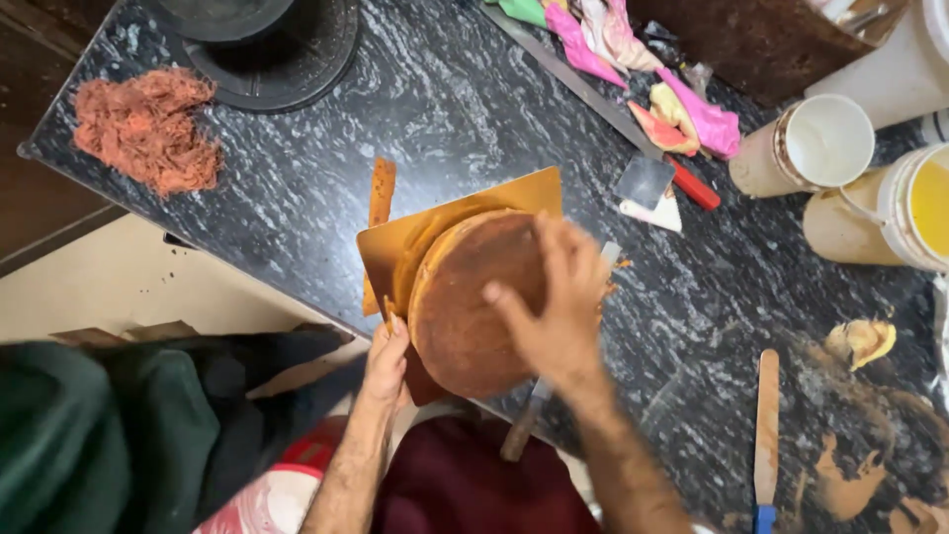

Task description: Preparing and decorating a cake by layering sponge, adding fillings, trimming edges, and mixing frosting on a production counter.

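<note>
at the near edge of the black marbled stone counter [692, 326] sits a round brown sponge cake layer [465, 307] on a square golden cardboard cake board [395, 242]; board's near corner overhangs the counter edge toward the person.

right hand [559, 311] lies spread flat over the cake's right side, fingers splayed on the top crust, pressing rather than gripping. a long knife with a dark wooden handle [522, 430] runs under that hand; handle sticks out toward the body, blade mostly hidden, so can't tell if the hand is also on it. left hand [386, 361] pinches the board's near-left edge, fingers curled on it.

handling judgement: cake looks soft, crumbly, light for its size. will tear or dent under point pressure, so flat palm on top is the right contact. don't lift by the cake; take the stiff board at opposite edges. board is thin and smooth, likely slides on polished stone, and the overhang means it could tip if pushed down at the near corner.

around it: thin orange strip [382, 193] just beyond the board, heap of reddish-brown cake crumbs [146, 129] at far left, black round turntable [267, 49] behind it. to the right, a metal scraper with red handle [657, 183], coloured piping bags [633, 59], white plastic tubs [820, 143], a wooden-bladed spatula with blue handle [767, 435] among brown smears.
</note>
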